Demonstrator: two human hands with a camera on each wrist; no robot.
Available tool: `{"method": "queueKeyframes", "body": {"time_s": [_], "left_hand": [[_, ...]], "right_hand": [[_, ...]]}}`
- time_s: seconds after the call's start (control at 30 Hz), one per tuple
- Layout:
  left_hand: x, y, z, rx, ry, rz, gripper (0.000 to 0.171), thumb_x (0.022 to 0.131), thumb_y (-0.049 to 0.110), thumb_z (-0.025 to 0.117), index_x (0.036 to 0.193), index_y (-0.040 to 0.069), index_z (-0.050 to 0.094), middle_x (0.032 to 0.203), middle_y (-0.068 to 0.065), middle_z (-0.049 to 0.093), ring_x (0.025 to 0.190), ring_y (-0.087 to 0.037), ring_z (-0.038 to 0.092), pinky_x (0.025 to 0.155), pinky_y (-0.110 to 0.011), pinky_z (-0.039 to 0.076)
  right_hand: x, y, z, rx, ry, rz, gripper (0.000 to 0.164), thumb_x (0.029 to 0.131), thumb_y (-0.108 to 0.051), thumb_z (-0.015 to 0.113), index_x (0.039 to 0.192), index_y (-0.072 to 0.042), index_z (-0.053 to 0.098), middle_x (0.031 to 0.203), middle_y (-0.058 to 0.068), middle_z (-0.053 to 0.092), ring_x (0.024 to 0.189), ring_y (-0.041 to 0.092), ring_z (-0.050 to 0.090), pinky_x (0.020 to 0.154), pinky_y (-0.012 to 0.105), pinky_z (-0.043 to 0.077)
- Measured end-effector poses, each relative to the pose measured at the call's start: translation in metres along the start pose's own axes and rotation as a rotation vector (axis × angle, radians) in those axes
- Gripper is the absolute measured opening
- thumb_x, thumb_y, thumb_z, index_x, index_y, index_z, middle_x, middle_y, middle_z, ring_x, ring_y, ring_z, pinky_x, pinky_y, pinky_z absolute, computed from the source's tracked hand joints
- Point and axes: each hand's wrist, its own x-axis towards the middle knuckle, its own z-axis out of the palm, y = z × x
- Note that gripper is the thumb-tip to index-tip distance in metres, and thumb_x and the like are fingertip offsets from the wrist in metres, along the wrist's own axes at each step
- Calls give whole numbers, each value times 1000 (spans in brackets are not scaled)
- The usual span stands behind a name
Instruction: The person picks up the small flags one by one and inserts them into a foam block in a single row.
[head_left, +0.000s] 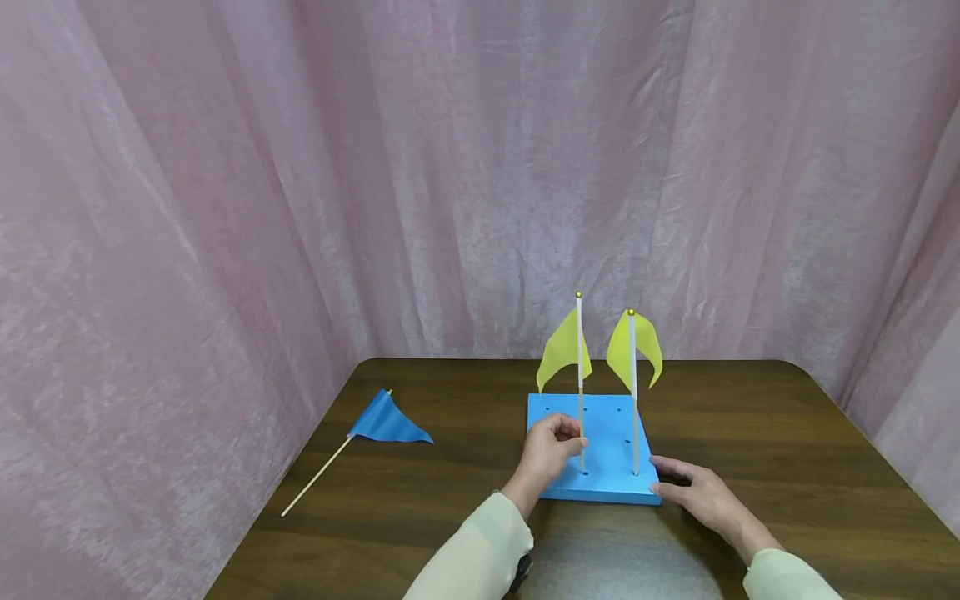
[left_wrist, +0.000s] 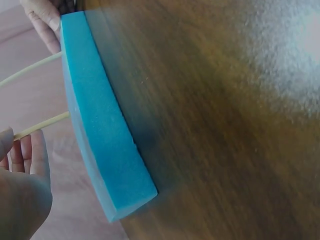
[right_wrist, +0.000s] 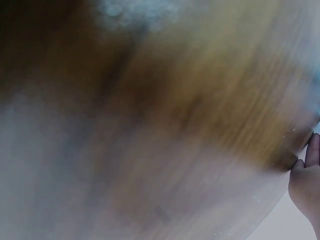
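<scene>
pink curtains (head_left: 480, 167) hang behind the brown table (head_left: 757, 433), beyond your fingertips. your left hand (head_left: 551, 452) has thumb and fingers pinching the stick of the left yellow flag (head_left: 562, 350), which rises upright above them, foot at a hole in the blue board (head_left: 609, 450) just below; can't tell how deep. your right hand (head_left: 705, 498) is loosely spread, tips at the board's right edge, and the right yellow flag (head_left: 621, 350) stands just left of them. blue flag (head_left: 384, 421) lies well left of your left fingers. looks like you're seating or steadying that pinched stick; next move probably calls for checking it's firm before you let go.
</scene>
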Motion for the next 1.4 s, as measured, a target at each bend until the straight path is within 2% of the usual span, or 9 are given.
{"method": "queueKeyframes", "body": {"time_s": [0.27,0.7,0.97,1.23,1.4], "left_hand": [[-1,-5,6,19,-5,-4,7,87,-2,73,86,4,68,78,3,60,73,-10,54,64,-24,47],[-5,-11,7,117,2,-48,13,84,-3,75,82,7,68,74,5,60,69,-8,52,62,-22,46],[-6,-12,9,151,-7,-35,13,83,-3,76,81,7,68,73,6,61,68,-6,53,63,-22,48],[-7,-12,9,141,-9,-51,12,83,-3,77,84,5,68,75,4,61,69,-8,54,63,-23,48],[-7,-14,7,112,-11,-38,14,81,-5,78,86,3,67,76,3,60,70,-8,54,62,-21,47]], "right_hand": [[0,-1,1,4,0,8,68,92,-43,69,144,-3,51,147,29,43,136,53,31,102,72,28],[1,-1,1,-7,11,1,67,92,-42,69,143,-1,51,145,29,44,135,52,34,102,70,30],[1,-1,1,-8,10,9,68,92,-42,69,143,-2,51,146,29,43,135,53,33,102,70,29],[1,-1,0,-2,3,23,69,92,-44,69,144,-3,51,147,30,41,135,54,31,101,72,28],[1,-2,0,2,1,25,69,92,-44,69,144,-3,50,148,30,41,135,54,30,102,72,28]]}}
